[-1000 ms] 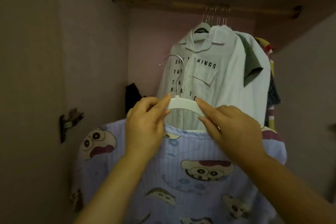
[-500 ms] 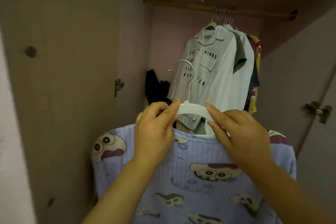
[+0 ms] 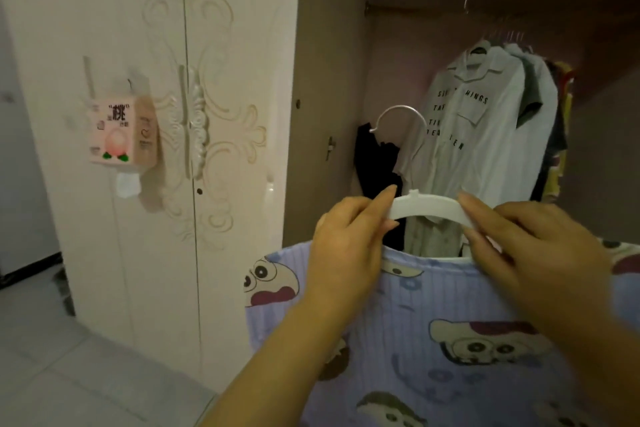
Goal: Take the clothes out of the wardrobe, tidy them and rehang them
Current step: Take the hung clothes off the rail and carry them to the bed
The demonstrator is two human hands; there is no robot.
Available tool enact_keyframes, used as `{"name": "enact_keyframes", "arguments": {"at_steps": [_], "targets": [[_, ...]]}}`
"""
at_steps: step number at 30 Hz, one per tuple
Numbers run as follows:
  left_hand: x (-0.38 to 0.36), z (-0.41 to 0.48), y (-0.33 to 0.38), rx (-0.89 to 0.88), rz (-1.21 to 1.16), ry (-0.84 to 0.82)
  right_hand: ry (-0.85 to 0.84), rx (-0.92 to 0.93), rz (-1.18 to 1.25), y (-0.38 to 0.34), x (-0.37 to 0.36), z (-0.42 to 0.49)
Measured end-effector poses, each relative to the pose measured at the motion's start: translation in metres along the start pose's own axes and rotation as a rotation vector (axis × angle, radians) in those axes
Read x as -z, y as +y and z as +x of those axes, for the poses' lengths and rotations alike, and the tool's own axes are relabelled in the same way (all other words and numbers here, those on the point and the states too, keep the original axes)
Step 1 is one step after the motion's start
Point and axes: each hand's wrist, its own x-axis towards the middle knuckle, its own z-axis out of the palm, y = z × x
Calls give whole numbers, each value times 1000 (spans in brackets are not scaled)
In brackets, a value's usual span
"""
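At your left the cream carved wardrobe door (image 3: 225,45) carries a pink card tissue box (image 3: 121,130); a wide swing could catch it. Your left hand (image 3: 346,246) pinches one arm of the smooth white plastic hanger (image 3: 429,206) with its curved wire hook (image 3: 400,107); your right hand (image 3: 540,253) grips the other. The soft ribbed lilac cartoon-print top (image 3: 450,305) hangs from it before the open wardrobe (image 3: 325,45); tilt, and it may slide off or snag the white lettered shirt (image 3: 485,135)
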Motion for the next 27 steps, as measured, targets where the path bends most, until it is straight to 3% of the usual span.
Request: {"name": "enact_keyframes", "arguments": {"at_steps": [6,15,27], "targets": [[103,-18,-7,-37,194,19,38,-22,123,-81,-3,28],[281,-75,-10,228,606,85,90,0,555,-239,-35,87],[443,-164,108,412,1330,309,235,245,1302,-438,-6,131]]}}
